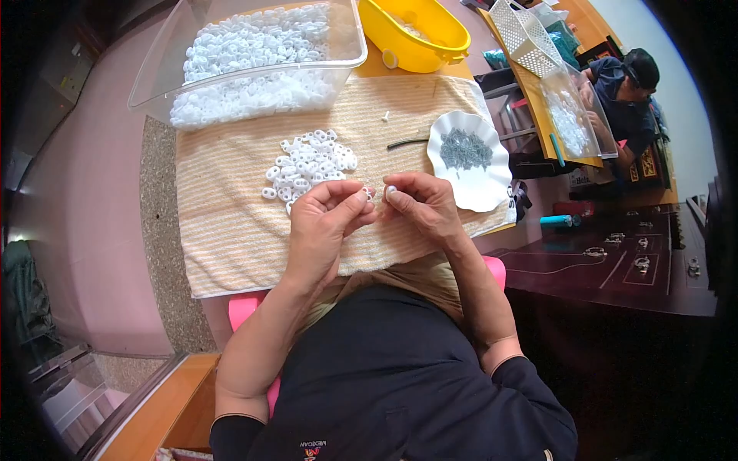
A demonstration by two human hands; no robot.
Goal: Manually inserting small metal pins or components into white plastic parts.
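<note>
My left hand is closed in a pinch on a small white plastic piece, partly covered by the fingertips. Close beside it, my right hand pinches something small and pale that I cannot make out. Both hands are held over a striped towel, fingertips a short gap apart. Beyond my left hand lies a loose pile of white two-holed plastic pieces. Past my right hand, a white scalloped plate holds a heap of small clear-grey plastic parts.
A clear bin full of white pieces stands at the far left, beside a yellow tub. A thin black stick and a tiny white piece lie on the towel. At far right, another person works at a separate table.
</note>
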